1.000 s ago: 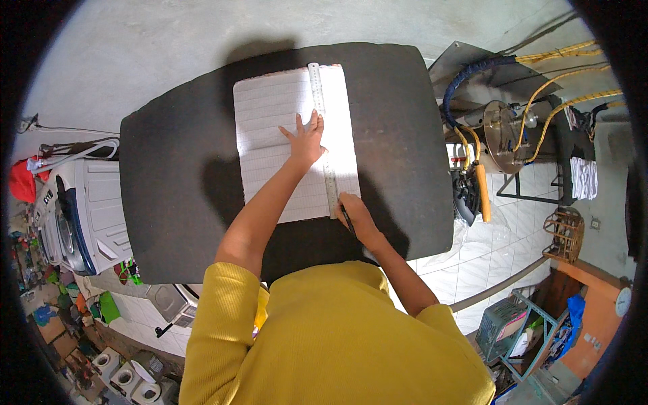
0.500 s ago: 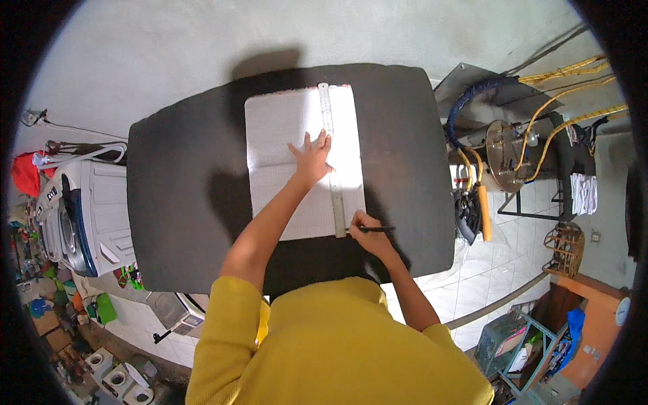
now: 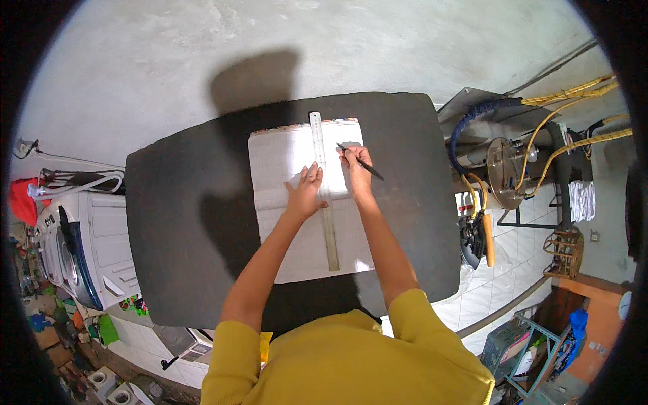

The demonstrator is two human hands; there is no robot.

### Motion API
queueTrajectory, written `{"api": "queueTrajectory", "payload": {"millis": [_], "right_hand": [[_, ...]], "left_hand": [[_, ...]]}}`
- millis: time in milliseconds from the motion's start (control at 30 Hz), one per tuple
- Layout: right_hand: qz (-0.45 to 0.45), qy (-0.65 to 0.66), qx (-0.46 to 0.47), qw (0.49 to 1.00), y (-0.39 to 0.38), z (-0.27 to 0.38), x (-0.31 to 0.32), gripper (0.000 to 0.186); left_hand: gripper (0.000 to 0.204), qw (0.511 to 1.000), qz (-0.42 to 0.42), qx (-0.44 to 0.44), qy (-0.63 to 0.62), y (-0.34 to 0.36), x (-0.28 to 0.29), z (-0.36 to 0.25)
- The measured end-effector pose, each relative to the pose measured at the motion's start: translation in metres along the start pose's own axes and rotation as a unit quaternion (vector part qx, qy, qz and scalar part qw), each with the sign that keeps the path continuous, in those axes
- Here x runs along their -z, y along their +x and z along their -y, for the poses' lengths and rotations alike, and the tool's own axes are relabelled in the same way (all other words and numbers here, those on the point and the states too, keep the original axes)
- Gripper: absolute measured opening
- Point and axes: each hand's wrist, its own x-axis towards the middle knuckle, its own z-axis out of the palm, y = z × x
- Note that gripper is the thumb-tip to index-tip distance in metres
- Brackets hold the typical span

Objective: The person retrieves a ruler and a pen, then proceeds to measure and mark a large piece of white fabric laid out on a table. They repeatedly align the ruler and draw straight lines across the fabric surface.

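Note:
An open notebook [image 3: 287,250] with ruled white pages lies on the dark table [image 3: 182,223]. Along it, roughly front to back, runs a long metal ruler [image 3: 329,237], its far end poking past the notebook's far edge. My left hand [image 3: 306,196] lies spread over the ruler's middle, fingers pointing away from me, pressing it on the page. A black pen [image 3: 368,169] is pinched in my right hand [image 3: 358,165], over the upper right page, to the right of the ruler. The pen's tip points up and left, apart from the ruler.
A pale wall [image 3: 378,47] rises behind the table. At left stands a white washing machine [image 3: 101,236]. On the right are yellow-wrapped cables [image 3: 574,145], a round metal plate [image 3: 503,169], a black iron-like tool [image 3: 470,239] and a wooden handle [image 3: 489,239].
My right hand has moved with the pen from the ruler's near end up to the far part of the page. My left hand stays on the ruler. The view has tilted upward slightly.

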Motion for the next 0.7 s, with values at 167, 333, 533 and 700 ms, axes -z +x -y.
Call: {"api": "queueTrajectory", "payload": {"millis": [167, 333, 533, 700], "right_hand": [[-0.024, -0.019, 0.022, 0.999, 0.020, -0.012, -0.011, 0.008], [-0.031, -0.043, 0.028, 0.998, 0.024, -0.013, -0.014, 0.008], [-0.037, -0.084, 0.032, 0.995, 0.027, -0.012, -0.016, 0.011], [-0.041, -0.092, 0.030, 0.994, 0.030, -0.016, -0.014, 0.010]], "left_hand": [[0.097, 1.000, 0.012, -0.001, -0.003, -0.001, -0.001, 0.002], [0.099, 0.999, -0.015, -0.020, -0.032, -0.001, -0.003, 0.007], [0.098, 0.996, -0.056, -0.044, -0.057, -0.005, -0.011, 0.016], [0.097, 0.995, -0.056, -0.043, -0.073, -0.006, -0.012, 0.017]]}}
